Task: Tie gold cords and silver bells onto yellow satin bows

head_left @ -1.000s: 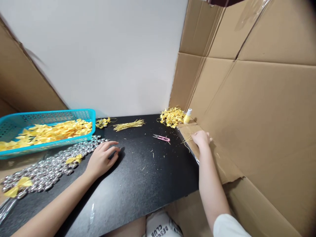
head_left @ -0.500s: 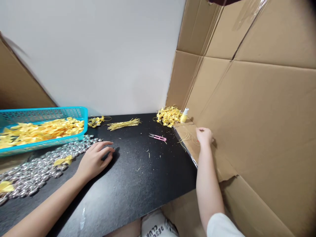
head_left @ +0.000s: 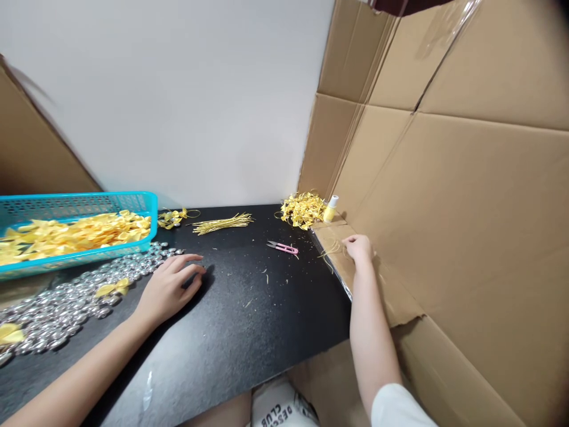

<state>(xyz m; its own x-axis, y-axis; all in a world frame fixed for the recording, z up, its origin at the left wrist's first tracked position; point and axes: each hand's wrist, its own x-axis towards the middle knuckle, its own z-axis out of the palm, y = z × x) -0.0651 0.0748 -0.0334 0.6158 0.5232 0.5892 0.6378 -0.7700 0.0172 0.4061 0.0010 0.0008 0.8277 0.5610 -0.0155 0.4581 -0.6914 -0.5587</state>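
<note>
My left hand (head_left: 171,287) lies on the black table, fingers loosely bent and apart, holding nothing, beside a spread of shiny silver beads (head_left: 84,302). My right hand (head_left: 360,248) is over the cardboard ledge at the right, its fingertips pinched together. Thin yellow cord ends (head_left: 330,249) lie just left of those fingertips; I cannot make out whether a strand is between them. Behind that hand is a heap of small yellow ribbon bows (head_left: 303,209), next to a small bottle (head_left: 330,210) with a white cap. Pink thread snips (head_left: 284,247) rest on the table between my hands.
A turquoise basket (head_left: 153,222) of yellow bows (head_left: 89,231) stands at the left. Toward the wall lie a bundle of gold cords (head_left: 223,223) and a small bow cluster (head_left: 173,218). Tall cardboard (head_left: 466,207) closes off the right side. Scraps dot the table (head_left: 249,338).
My right hand has moved slightly left and lower along the cardboard ledge, closer to the cord ends. My left hand has stayed in place.
</note>
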